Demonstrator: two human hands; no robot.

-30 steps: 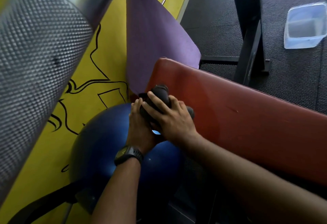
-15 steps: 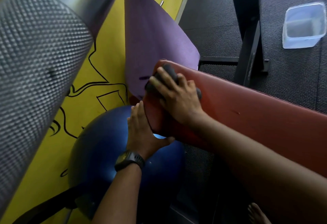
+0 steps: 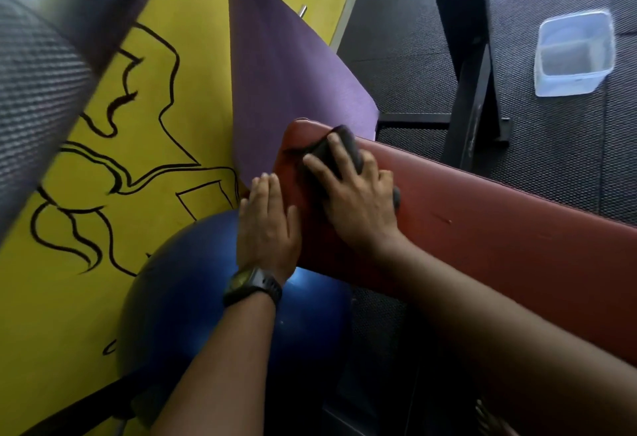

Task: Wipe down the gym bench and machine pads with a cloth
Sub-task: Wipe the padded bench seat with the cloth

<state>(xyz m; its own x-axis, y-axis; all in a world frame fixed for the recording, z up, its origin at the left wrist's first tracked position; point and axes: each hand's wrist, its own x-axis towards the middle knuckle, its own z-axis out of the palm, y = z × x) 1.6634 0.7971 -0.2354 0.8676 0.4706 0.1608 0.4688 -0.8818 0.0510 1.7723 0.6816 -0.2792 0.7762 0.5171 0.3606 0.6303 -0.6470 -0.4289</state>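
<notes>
— Dark rubber floor fills the background, and a yellow wall with black line drawings stands on the left. Where is the bench?

— The red padded bench runs from the middle down to the lower right, with its rounded end nearest the wall.

— And the cloth?

— The dark cloth lies bunched on top of the bench, right at that rounded end. The right hand covers it, with its fingers spread and fairly straight, pressing it onto the pad. A bit of cloth pokes out beside the little finger.

— What about the left hand?

— The left hand is flat, fingers together and straight, laid against the end face of the bench and holding nothing. That wrist wears a black watch.

— What else is around?

— A blue ball sits against the wall, under the left forearm and below the bench end. A purple mat stands behind that end, along the wall. A clear plastic tub sits on the floor at the upper right, well apart from the bench. A black metal frame stands between the two. A blurred, ridged grey bar crosses the upper left, close to the camera.
</notes>
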